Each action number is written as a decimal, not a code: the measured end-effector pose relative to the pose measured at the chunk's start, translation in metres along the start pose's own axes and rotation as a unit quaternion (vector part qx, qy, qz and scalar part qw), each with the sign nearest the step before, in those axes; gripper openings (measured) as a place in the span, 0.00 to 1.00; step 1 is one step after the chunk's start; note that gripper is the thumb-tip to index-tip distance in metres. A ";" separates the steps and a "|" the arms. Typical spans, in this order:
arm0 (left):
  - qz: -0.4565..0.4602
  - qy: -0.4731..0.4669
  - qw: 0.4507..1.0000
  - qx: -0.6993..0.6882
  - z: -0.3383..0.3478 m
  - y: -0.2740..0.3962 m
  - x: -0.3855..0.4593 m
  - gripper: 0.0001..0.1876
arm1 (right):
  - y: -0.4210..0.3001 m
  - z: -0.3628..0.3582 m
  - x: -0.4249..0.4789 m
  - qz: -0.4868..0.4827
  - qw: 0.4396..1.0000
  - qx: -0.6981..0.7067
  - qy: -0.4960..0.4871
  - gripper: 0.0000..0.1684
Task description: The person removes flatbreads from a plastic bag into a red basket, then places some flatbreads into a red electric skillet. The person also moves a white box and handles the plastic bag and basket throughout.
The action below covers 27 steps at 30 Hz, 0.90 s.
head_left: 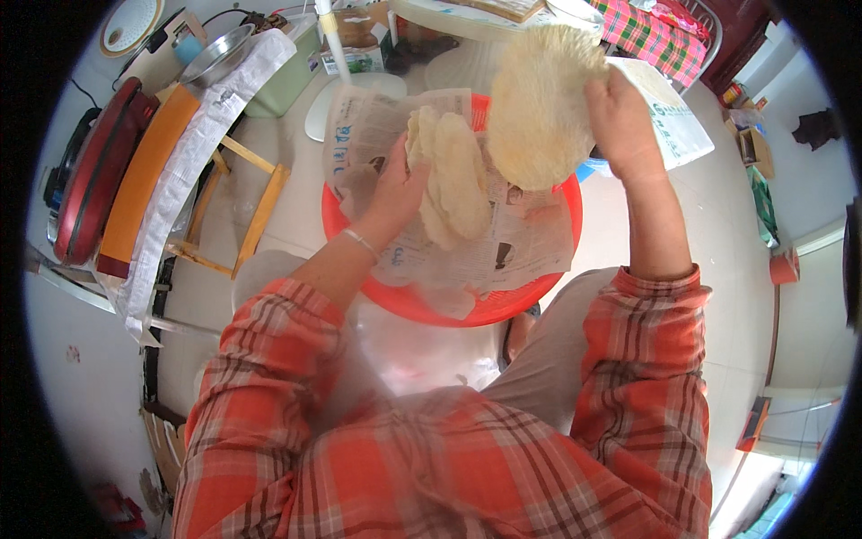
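Observation:
My right hand [623, 124] grips the edge of a thin, pale oval sheet [539, 108] that looks like a dried loofah or flatbread-like piece; its exact kind is unclear. It is raised above the right side of a red plastic basket [569, 222]. Several similar long pale pieces [461, 178] stand bunched together over the basket, and my left hand [397, 185] holds them from the left side. Newspaper sheets [518, 222] line the basket beneath them and spill over its rim. The fingertips of my left hand are partly hidden behind the pieces.
A white table [458, 23] stands beyond the basket, with a white pole [333, 40] beside it. To the left are a wooden stool frame [259, 215], a red appliance [101, 182], a metal basin [219, 57] and a green bin [286, 77]. A plaid cloth [650, 37] lies at the back right.

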<state>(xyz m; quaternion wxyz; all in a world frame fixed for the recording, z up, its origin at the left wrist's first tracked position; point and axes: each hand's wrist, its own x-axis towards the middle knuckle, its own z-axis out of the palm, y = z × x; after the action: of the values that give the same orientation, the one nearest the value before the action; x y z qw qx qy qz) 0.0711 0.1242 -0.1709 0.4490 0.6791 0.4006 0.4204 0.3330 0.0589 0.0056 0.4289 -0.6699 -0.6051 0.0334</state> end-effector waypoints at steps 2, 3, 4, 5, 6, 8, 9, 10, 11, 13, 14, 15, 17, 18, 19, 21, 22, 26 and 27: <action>0.005 0.000 1.000 0.012 0.001 -0.005 0.001 0.30 | 0.011 0.015 -0.003 0.021 0.995 -0.080 -0.050 0.22; 0.007 0.000 1.000 0.017 0.002 -0.006 0.002 0.30 | 0.017 0.027 -0.006 0.033 0.989 -0.120 -0.075 0.22; 0.012 -0.003 1.000 0.025 0.002 -0.004 0.003 0.30 | 0.019 0.036 -0.009 0.003 0.978 -0.173 -0.116 0.21; 0.018 -0.005 0.999 0.033 0.002 -0.002 0.001 0.30 | 0.019 0.046 -0.011 -0.028 0.961 -0.225 -0.156 0.19; 0.026 -0.009 0.999 0.039 0.003 0.001 0.002 0.30 | 0.022 0.055 -0.013 -0.056 0.939 -0.279 -0.193 0.18; 0.017 -0.032 0.999 0.008 0.007 0.011 0.000 0.30 | 0.060 0.097 -0.022 -0.132 0.959 -0.221 -0.119 0.14; 0.010 -0.041 0.999 -0.007 0.008 0.015 -0.002 0.30 | 0.060 0.104 -0.023 -0.164 0.949 -0.233 -0.133 0.13; -0.004 -0.045 0.999 -0.024 0.010 0.017 -0.002 0.31 | 0.061 0.110 -0.023 -0.195 0.939 -0.244 -0.145 0.12; -0.018 -0.051 0.998 -0.042 0.013 0.019 -0.002 0.31 | 0.062 0.115 -0.022 -0.215 0.908 -0.296 -0.205 0.11; -0.025 -0.055 0.997 -0.044 0.017 0.026 -0.004 0.32 | 0.059 0.122 -0.023 -0.215 0.887 -0.320 -0.253 0.11; -0.017 -0.055 0.998 -0.031 0.020 0.030 -0.004 0.32 | 0.062 0.127 -0.026 -0.195 0.903 -0.296 -0.242 0.12; -0.011 -0.052 0.998 -0.019 0.023 0.031 -0.005 0.33 | 0.055 0.129 -0.029 -0.177 0.917 -0.271 -0.233 0.13; -0.025 -0.072 0.997 -0.022 0.029 0.017 -0.001 0.35 | 0.046 0.126 -0.029 -0.117 0.924 -0.233 -0.280 0.17; -0.033 -0.080 0.996 -0.024 0.032 0.012 0.000 0.36 | 0.037 0.122 -0.030 -0.088 0.924 -0.213 -0.305 0.19; -0.012 -0.088 0.996 -0.008 0.037 0.017 -0.001 0.38 | 0.031 0.116 -0.031 -0.064 0.932 -0.198 -0.297 0.17; 0.030 -0.102 0.994 0.022 0.048 0.027 -0.004 0.41 | 0.026 0.109 -0.034 -0.024 0.943 -0.168 -0.286 0.17; 0.045 -0.100 0.994 0.029 0.053 0.025 -0.003 0.43 | 0.026 0.108 -0.033 -0.010 0.947 -0.154 -0.281 0.17; 0.082 -0.088 0.989 0.081 0.067 0.012 -0.002 0.49 | 0.042 0.108 -0.029 0.053 0.954 -0.079 -0.283 0.27; 0.087 -0.084 0.987 0.101 0.068 0.013 -0.002 0.50 | 0.042 0.108 -0.028 0.079 0.954 -0.057 -0.283 0.31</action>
<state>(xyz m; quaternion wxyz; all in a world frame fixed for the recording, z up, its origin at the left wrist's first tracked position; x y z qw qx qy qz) 0.1360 0.1001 -0.1753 0.3720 0.7863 0.3407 0.3568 0.2975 0.0972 -0.1015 0.1972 -0.7016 -0.6480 0.2210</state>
